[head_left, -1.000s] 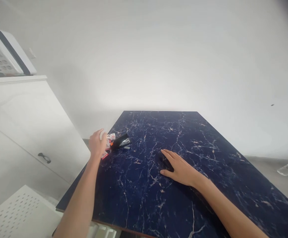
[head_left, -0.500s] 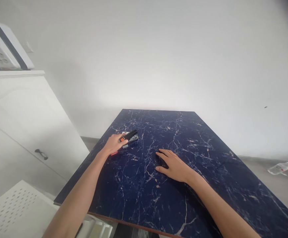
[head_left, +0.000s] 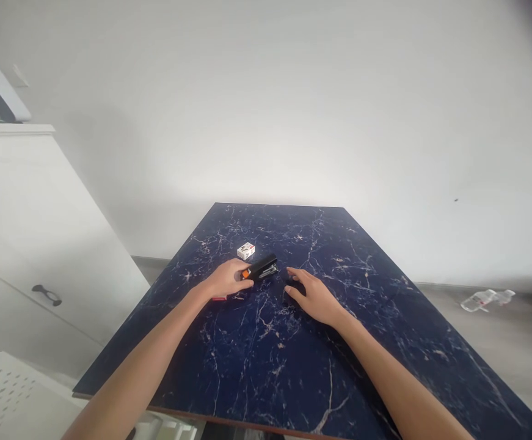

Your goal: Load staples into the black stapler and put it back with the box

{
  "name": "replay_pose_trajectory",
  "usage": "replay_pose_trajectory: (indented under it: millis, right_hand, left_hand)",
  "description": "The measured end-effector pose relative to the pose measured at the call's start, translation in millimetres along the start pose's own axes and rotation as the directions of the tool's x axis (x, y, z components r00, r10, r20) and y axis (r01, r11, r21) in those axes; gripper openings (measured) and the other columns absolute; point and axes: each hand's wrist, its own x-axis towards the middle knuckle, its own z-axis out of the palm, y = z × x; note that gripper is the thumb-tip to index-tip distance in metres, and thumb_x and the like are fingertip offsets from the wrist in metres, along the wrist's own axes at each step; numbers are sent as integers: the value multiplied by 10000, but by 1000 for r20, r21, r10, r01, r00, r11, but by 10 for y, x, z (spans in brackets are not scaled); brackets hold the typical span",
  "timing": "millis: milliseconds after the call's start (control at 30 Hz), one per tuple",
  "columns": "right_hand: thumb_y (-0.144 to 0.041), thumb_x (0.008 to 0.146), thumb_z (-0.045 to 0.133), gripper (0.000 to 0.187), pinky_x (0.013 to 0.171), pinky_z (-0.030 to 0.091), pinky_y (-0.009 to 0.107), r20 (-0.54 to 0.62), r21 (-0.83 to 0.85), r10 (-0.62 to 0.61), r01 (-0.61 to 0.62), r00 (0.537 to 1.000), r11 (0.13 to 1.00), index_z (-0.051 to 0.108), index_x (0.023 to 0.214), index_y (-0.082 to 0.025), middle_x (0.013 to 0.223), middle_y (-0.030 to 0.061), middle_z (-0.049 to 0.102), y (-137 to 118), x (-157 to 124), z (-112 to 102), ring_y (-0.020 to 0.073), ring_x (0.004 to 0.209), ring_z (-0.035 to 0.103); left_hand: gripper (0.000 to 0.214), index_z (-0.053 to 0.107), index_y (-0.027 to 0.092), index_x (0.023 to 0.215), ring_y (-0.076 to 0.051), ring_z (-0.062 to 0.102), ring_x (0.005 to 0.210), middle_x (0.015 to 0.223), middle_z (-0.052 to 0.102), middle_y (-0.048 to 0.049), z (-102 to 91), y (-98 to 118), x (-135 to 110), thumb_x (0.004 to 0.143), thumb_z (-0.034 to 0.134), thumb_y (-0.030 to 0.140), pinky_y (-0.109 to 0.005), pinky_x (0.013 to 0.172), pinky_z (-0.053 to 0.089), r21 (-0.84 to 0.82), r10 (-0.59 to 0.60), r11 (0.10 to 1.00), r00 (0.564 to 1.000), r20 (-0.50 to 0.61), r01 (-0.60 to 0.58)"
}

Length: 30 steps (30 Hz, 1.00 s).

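My left hand (head_left: 231, 278) grips a black stapler (head_left: 263, 267) by its orange-marked rear end, thumb on the near side. The stapler's front points right and slightly away from me. Just beyond it on the table lies a small white box (head_left: 246, 250) with printing. A red object (head_left: 219, 298) shows in part beside the left wrist; the rest is covered by the hand. My right hand (head_left: 311, 296) is a short way right of the stapler, fingers bent and apart, holding nothing.
The blue marbled table (head_left: 279, 366) stands against a white wall. At the left are a white cabinet (head_left: 41, 214) and a white perforated surface (head_left: 9, 391). Clear plastic bottles (head_left: 480, 300) lie on the floor at the right.
My left hand has brought the stapler to the right and nearer my right hand. The white box, mostly hidden before, is now in plain sight.
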Motion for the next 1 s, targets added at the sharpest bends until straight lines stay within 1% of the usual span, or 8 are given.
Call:
replay_pose_trajectory:
  millis: [100,200,267,333,500,667,833,1000]
  right_hand:
    - [-436,976,490,482,993,495,413,-41,35,15,-13,999,999,493,1417,-243,1376,97,582,14,16,-2,254,1168,619]
    - [-423,969,496,477,986,498,418,-34,29,23,-22,999,999,500,1409,-239,1369,102,583,13,16,-7,259,1162,621]
    - [-417,964,500,497,1006,485,429,-21,11,19,-19,1000,1000,486,1426,-235,1378,109,574,7,3,-9,266,1178,612]
    - [-411,961,499,522,1037,463,439,-14,-3,14,-14,1000,1000,461,1450,-233,1404,109,555,7,-15,-7,272,1209,593]
    - [-416,955,506,622,1116,383,479,0,-29,32,-32,999,999,346,1532,-252,1511,95,460,30,35,34,301,1359,463]
    - [-291,899,572,652,1077,403,445,-28,-7,-39,38,999,999,362,1510,-202,1397,113,566,17,296,144,284,1294,500]
    - [-289,918,580,233,838,489,363,-33,5,-31,31,999,1000,613,1134,-211,1006,61,701,60,366,135,229,939,640]
    - [-296,914,615,97,809,507,325,-18,110,-22,24,1000,994,641,990,-242,980,14,726,109,285,51,197,898,678]
  left_hand:
    - [552,652,269,1276,-327,422,1363,1436,542,-84,18,-1,54,849,634,618,-445,1113,356,-1,56,998,993,-107,-56]
    - [597,533,281,1432,-317,235,1487,1595,350,-61,4,-96,178,976,383,636,-509,1203,193,-56,-120,992,965,-235,110]
    - [617,503,265,1462,-299,237,1495,1595,357,-57,4,-147,266,1024,217,593,-511,1210,186,-131,-240,967,950,-200,217]
    - [629,529,263,1443,-289,285,1481,1567,409,-49,24,-145,323,1028,186,587,-484,1201,237,-203,-273,948,953,-128,244]
    - [578,518,325,1449,-286,439,1397,1518,482,-21,92,73,289,1013,272,613,-442,1150,352,-327,-125,936,991,40,131]
    - [630,403,359,1520,-343,230,1500,1613,324,-19,134,180,155,973,354,667,-543,1195,225,-92,-65,993,996,55,70]
    - [953,188,329,1600,-429,71,1515,1672,72,-63,152,92,90,829,501,795,-611,1179,196,121,-173,980,978,115,159]
    - [1000,4,285,1614,-397,37,1524,1672,0,-69,136,84,97,867,443,785,-596,1206,131,172,-182,972,976,122,160]
